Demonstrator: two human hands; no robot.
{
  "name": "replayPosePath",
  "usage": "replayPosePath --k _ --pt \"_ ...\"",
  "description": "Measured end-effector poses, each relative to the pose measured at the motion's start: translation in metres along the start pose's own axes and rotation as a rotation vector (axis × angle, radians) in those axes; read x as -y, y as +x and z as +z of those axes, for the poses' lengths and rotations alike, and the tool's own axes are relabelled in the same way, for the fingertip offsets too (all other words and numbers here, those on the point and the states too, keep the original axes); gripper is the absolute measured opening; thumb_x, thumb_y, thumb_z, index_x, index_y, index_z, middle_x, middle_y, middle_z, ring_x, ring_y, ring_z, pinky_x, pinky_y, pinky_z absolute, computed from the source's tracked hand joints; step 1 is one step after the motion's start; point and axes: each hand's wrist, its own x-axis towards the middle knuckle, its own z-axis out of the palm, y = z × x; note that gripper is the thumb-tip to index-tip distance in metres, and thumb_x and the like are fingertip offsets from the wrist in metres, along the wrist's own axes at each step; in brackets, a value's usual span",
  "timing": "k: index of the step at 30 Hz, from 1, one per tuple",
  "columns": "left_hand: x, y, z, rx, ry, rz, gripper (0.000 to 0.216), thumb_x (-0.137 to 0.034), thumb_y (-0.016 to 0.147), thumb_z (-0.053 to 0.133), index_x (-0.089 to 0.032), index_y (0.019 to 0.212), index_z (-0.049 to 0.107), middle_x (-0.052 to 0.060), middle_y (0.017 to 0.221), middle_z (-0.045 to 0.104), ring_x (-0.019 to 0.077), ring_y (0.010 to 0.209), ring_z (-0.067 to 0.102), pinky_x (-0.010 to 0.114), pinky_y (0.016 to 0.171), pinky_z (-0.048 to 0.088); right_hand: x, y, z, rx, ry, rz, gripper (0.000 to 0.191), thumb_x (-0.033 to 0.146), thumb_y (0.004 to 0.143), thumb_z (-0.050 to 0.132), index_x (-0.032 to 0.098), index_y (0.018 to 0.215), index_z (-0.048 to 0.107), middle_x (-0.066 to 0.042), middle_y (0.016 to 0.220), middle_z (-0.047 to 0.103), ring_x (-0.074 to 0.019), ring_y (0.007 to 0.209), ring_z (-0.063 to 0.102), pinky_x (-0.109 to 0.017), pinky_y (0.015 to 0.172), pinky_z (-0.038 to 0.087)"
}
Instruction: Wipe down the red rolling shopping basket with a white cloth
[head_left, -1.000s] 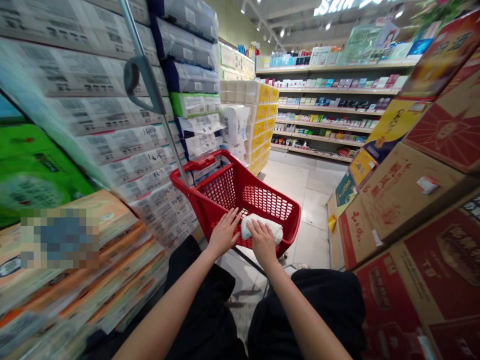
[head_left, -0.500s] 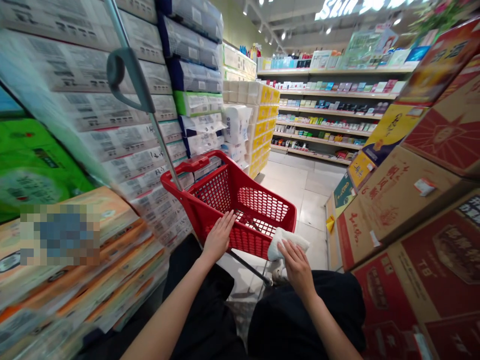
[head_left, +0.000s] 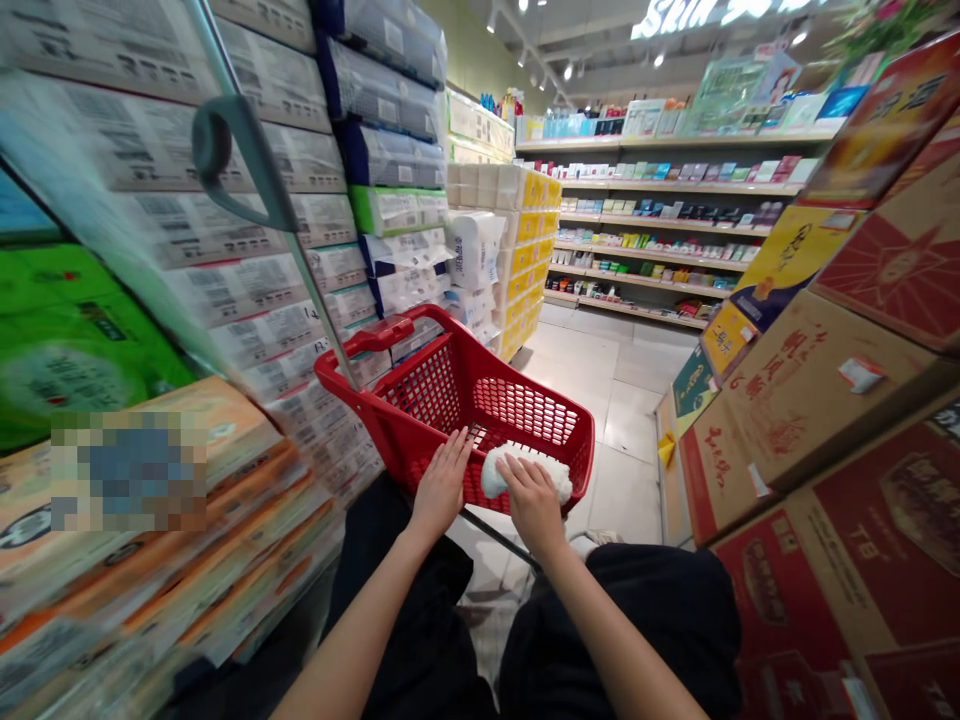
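Observation:
A red plastic shopping basket (head_left: 427, 445) with perforated sides stands before my knees, tilted in view. Its long metal pull rod (head_left: 319, 295) carries a grey grip (head_left: 255, 165). My left hand (head_left: 442, 485) rests on the basket's near rim, fingers stretched out and thumb hidden. With my right hand (head_left: 534, 500) I hold a bunched white cloth (head_left: 556, 474) against the same rim, further right. The cloth drapes over the rim and covers part of the basket's near side. Through the lattice, the basket's floor is partly visible.
Stacked tissue packs (head_left: 262, 210) rise close on the left, above orange packs (head_left: 247, 430). On the right, cardboard cartons (head_left: 802, 400) form a wall. A tiled floor (head_left: 626, 370) leads to shelves (head_left: 660, 185) of small boxes. My dark-trousered knees flank the basket.
My right hand and the cloth have moved left along the basket's near rim, from its right corner toward my left hand. My left hand stays at about the same place on the rim.

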Motion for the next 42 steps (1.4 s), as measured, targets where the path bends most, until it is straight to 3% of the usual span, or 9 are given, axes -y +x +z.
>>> replayPosePath --k 3,6,14,18,23,30,34,38,42 --pt "0.003 -0.002 -0.002 0.003 0.011 -0.008 0.079 0.004 0.074 0.038 -0.013 0.15 0.027 0.01 0.161 0.023 0.0217 0.15 0.017 0.044 0.119 0.028 0.014 0.011 0.005 -0.015 0.016 0.001 0.049 0.01 0.09 0.048 0.025 0.137 0.054 -0.002 0.139 0.058 -0.0235 0.121 0.053 -0.041 0.108 0.037" --pt "0.004 -0.004 -0.006 0.013 0.02 -0.009 0.079 0.004 0.073 0.039 -0.013 0.15 0.027 0.01 0.161 0.023 0.0206 0.15 0.018 0.042 0.119 0.027 0.008 0.0 0.002 -0.018 -0.005 -0.023 0.051 0.008 0.09 0.046 0.026 0.137 0.053 -0.001 0.14 0.057 -0.0229 0.124 0.052 -0.041 0.108 0.036" --pt "-0.002 -0.003 -0.009 0.034 0.014 -0.018 0.08 0.003 0.073 0.042 -0.013 0.15 0.028 0.009 0.161 0.021 0.0212 0.15 0.018 0.041 0.121 0.025 -0.073 -0.076 -0.03 -0.064 -0.117 -0.096 0.054 0.007 0.093 0.04 0.024 0.144 0.046 -0.004 0.145 0.052 -0.0228 0.131 0.048 -0.042 0.11 0.036" --pt "-0.005 0.0 -0.004 0.018 -0.01 -0.006 0.079 0.002 0.074 0.043 -0.013 0.15 0.028 0.009 0.161 0.022 0.0204 0.15 0.017 0.041 0.121 0.025 -0.094 -0.097 -0.04 -0.078 -0.187 -0.079 0.054 0.008 0.094 0.041 0.027 0.144 0.045 -0.002 0.143 0.054 -0.0251 0.134 0.046 -0.047 0.114 0.029" --pt "-0.006 0.002 0.0 -0.005 -0.029 -0.022 0.077 0.001 0.074 0.044 -0.012 0.149 0.03 0.01 0.161 0.022 0.022 0.15 0.017 0.043 0.121 0.025 -0.082 -0.076 -0.033 -0.064 -0.153 -0.1 0.053 0.009 0.094 0.04 0.026 0.143 0.047 -0.003 0.141 0.055 -0.024 0.133 0.047 -0.046 0.114 0.031" --pt "-0.002 0.004 0.002 -0.021 -0.048 -0.029 0.079 0.001 0.072 0.044 -0.012 0.149 0.028 0.012 0.161 0.022 0.0233 0.15 0.016 0.045 0.12 0.026 -0.015 -0.001 -0.002 -0.011 -0.004 -0.087 0.049 0.01 0.089 0.046 0.023 0.135 0.056 -0.006 0.137 0.059 -0.024 0.121 0.052 -0.043 0.107 0.04" --pt "0.002 0.003 0.001 -0.018 -0.052 -0.035 0.079 0.001 0.071 0.043 -0.012 0.148 0.029 0.012 0.161 0.022 0.0227 0.15 0.017 0.045 0.12 0.026 0.009 0.022 0.009 0.002 0.021 -0.051 0.052 0.012 0.087 0.05 0.022 0.137 0.053 -0.008 0.135 0.06 -0.0245 0.114 0.053 -0.041 0.099 0.044" --pt "0.005 0.001 -0.003 -0.001 -0.036 -0.034 0.081 0.002 0.072 0.042 -0.014 0.15 0.028 0.01 0.161 0.022 0.0209 0.15 0.016 0.043 0.12 0.026 0.001 0.014 0.007 0.004 -0.014 -0.086 0.05 0.013 0.089 0.049 0.023 0.139 0.052 -0.007 0.137 0.059 -0.0232 0.114 0.053 -0.038 0.099 0.043" --pt "0.005 0.0 -0.006 0.006 -0.028 -0.046 0.081 0.001 0.073 0.043 -0.015 0.15 0.027 0.009 0.161 0.02 0.0206 0.15 0.016 0.042 0.12 0.026 -0.03 -0.016 -0.004 -0.032 -0.054 -0.109 0.049 0.012 0.092 0.046 0.024 0.14 0.051 -0.005 0.137 0.059 -0.0223 0.114 0.055 -0.037 0.098 0.044"
